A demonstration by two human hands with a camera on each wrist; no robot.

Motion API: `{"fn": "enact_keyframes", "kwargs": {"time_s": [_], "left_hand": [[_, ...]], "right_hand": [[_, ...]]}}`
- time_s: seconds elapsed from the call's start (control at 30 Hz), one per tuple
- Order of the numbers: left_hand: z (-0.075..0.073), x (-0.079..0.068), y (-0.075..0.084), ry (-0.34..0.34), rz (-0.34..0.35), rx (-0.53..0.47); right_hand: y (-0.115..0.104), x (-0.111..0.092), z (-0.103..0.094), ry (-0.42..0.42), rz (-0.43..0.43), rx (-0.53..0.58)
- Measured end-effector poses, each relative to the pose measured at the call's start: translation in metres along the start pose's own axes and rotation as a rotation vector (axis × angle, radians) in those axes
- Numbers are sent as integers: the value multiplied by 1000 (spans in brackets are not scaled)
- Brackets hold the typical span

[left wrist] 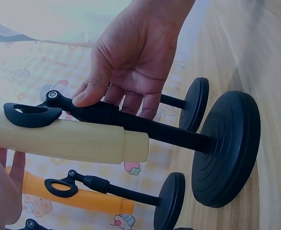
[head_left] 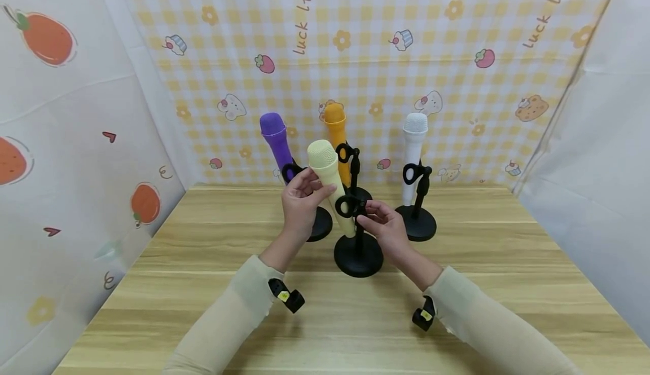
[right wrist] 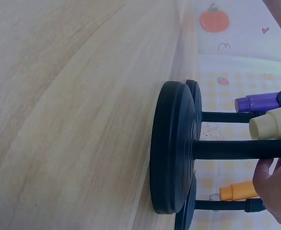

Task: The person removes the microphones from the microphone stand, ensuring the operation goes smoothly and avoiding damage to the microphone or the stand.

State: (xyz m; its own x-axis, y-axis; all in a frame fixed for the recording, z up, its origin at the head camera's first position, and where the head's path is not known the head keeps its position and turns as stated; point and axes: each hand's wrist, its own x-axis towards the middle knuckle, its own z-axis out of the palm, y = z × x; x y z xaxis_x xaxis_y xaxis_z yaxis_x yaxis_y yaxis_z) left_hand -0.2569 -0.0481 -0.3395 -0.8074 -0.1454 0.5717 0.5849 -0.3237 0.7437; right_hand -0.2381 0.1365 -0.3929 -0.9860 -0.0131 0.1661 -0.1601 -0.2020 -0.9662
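My left hand (head_left: 301, 204) holds a pale yellow microphone (head_left: 332, 180) by its upper body, thumb in front. The microphone leans, head up and to the left, with its lower end above the round base. Against its body lies the black ring clip (left wrist: 32, 115) of a desk microphone stand (head_left: 358, 255); I cannot tell whether the ring goes around it. My right hand (head_left: 388, 229) pinches the stand's upper post just below the clip, as the left wrist view shows with the thumb on the joint (left wrist: 87, 112). The stand's base rests on the table.
Behind stand a purple microphone (head_left: 276, 138) at left, an orange one (head_left: 335, 117) in the middle and a white one (head_left: 416, 132) at right, each at a black stand. The wooden table (head_left: 203, 290) meets a checked cloth backdrop (head_left: 325, 76).
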Motion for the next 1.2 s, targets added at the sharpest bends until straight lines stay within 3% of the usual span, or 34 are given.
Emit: {"fn": "enact_keyframes", "kwargs": {"time_s": [0.43, 1.2], "left_hand": [[0, -2, 2, 9, -34, -63], [-5, -5, 4, 1, -9, -104]], "right_hand": [[-1, -2, 1, 3, 1, 9], [-3, -4, 2, 9, 8, -10]]}}
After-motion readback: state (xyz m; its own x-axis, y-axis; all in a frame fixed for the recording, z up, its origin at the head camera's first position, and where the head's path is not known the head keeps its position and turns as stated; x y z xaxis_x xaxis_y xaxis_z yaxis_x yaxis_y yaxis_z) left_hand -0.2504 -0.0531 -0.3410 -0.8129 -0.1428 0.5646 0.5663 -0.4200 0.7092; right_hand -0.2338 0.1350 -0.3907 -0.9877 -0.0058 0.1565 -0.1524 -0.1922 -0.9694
